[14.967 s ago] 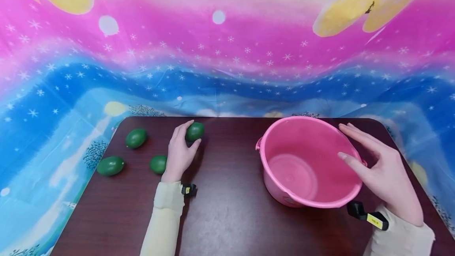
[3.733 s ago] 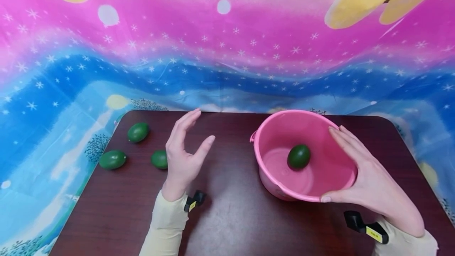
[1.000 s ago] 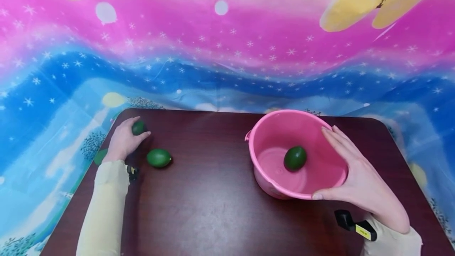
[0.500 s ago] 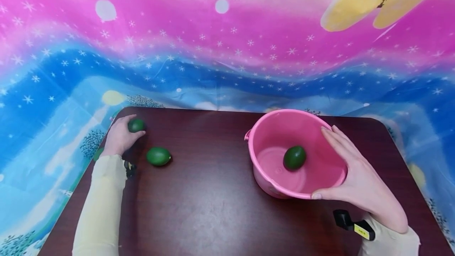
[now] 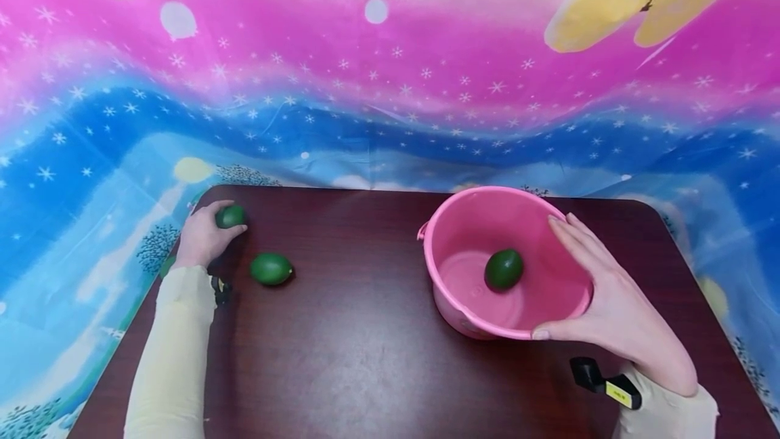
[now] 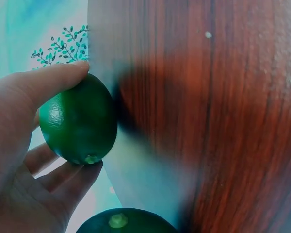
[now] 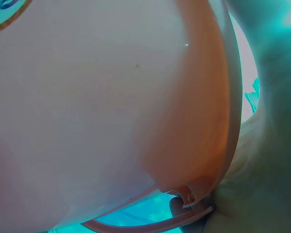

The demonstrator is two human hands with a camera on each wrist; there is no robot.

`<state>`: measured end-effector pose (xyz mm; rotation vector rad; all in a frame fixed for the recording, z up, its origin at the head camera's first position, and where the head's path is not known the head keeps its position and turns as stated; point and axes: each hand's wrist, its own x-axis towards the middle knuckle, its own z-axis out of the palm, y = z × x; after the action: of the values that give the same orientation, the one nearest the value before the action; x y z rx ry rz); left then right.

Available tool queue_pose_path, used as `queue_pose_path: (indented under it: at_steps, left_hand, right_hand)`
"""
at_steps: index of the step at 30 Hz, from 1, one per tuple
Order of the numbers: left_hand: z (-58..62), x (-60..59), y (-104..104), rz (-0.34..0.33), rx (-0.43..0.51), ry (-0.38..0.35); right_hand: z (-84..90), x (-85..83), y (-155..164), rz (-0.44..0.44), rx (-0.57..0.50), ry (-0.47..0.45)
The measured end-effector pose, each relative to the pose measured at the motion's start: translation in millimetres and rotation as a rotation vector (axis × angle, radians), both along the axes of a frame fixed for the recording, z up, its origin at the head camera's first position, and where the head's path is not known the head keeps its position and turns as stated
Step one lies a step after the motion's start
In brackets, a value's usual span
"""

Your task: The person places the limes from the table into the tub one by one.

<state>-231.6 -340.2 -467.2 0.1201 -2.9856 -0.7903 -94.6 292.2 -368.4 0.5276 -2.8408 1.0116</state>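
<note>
At the table's far left corner, my left hand (image 5: pixel 203 234) grips a green lime (image 5: pixel 231 216). The left wrist view shows the thumb on one side of this lime (image 6: pixel 80 119) and fingers on the other. A second lime (image 5: pixel 271 269) lies on the table to the right of that hand. Another lime (image 5: pixel 168 265) is mostly hidden behind the left wrist. On the right stands a pink bucket (image 5: pixel 453 307), with one lime (image 5: pixel 504 269) on its bottom. My right hand (image 5: pixel 615 297) holds the bucket's right rim, thumb at the near side and fingers at the far side.
The dark brown table (image 5: pixel 341 364) has rounded far corners. Behind it hangs a printed pink and blue cloth (image 5: pixel 365 114). The bucket's handle (image 7: pixel 150 226) hangs by its outer wall in the right wrist view.
One lime has gone from the left hand into the bucket. The left hand has since moved left and taken hold of the far-left lime. The right hand now holds the rim.
</note>
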Motion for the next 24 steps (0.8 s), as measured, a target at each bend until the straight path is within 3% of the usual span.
queue_pose_path:
  at_steps: [7,24]
  left_hand:
    - [-2.3,0.7,-0.1,0.005,0.02,0.035]
    - [8.0,-0.9,3.7,0.03,0.033,0.115]
  right_hand:
    - [1.2,0.2,-0.3,-0.006,0.007,0.003]
    - [0.5,-1.4,-0.9,0.002,0.001,0.011]
